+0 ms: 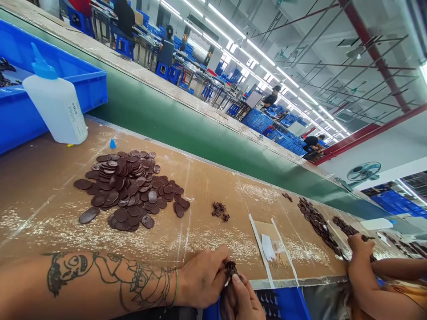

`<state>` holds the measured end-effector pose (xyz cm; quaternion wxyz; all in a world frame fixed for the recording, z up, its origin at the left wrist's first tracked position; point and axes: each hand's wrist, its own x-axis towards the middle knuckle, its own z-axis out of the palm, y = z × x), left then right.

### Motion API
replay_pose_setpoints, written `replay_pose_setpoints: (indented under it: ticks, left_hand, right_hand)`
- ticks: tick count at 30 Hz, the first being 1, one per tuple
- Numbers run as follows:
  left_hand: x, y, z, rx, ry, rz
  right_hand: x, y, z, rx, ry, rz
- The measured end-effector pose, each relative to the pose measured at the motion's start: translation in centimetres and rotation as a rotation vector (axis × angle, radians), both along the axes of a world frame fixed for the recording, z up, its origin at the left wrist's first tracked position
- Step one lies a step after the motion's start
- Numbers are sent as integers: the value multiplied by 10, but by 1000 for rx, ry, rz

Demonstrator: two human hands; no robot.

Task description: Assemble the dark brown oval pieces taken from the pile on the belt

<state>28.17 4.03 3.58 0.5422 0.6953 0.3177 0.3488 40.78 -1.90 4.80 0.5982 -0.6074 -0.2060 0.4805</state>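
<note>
At the table's front edge, my left hand [202,276] and my right hand [245,298] are together, fingers closed around a small dark brown knobbly piece [231,268]. My right thumb presses on its lower side, while the left fingertips grip it from the left. The fingers hide much of it, so its exact kind does not show. Beyond my hands lies a small cluster of dark brown curly pieces [219,210]. Farther left is a large heap of flat dark brown oval discs [131,189], some of them shiny.
A white squeeze bottle [58,106] with a blue nozzle stands beside a blue crate [88,91]. A small blue cap [112,143] lies near it. White strips [262,251] are on the brown tabletop. At right, a co-worker's hands [360,253] work by dark piles [318,224]. A green conveyor belt [160,124] runs behind.
</note>
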Motion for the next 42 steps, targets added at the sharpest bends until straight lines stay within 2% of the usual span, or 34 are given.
replay_pose_setpoints:
  ticks: [7, 14, 25, 29, 37, 42]
  left_hand:
    - [-2, 0, 5, 5, -8, -14]
    - [-4, 1, 7, 4, -37, 8]
    - [-4, -1, 12, -10, -19, -13]
    - [-4, -3, 15, -14, -16, -22]
    - [-4, -5, 13, 5, 13, 14]
    - [-4, -6, 12, -9, 41, 20]
  right_hand:
    - [4, 2, 2, -6, 92, 68]
    - [11, 2, -9, 23, 84, 120]
    - [17, 0, -22, 58, 96, 121]
    - [16, -2, -21, 67, 100, 117]
    - [16, -6, -16, 75, 58, 211]
    - [13, -7, -13, 97, 71, 166]
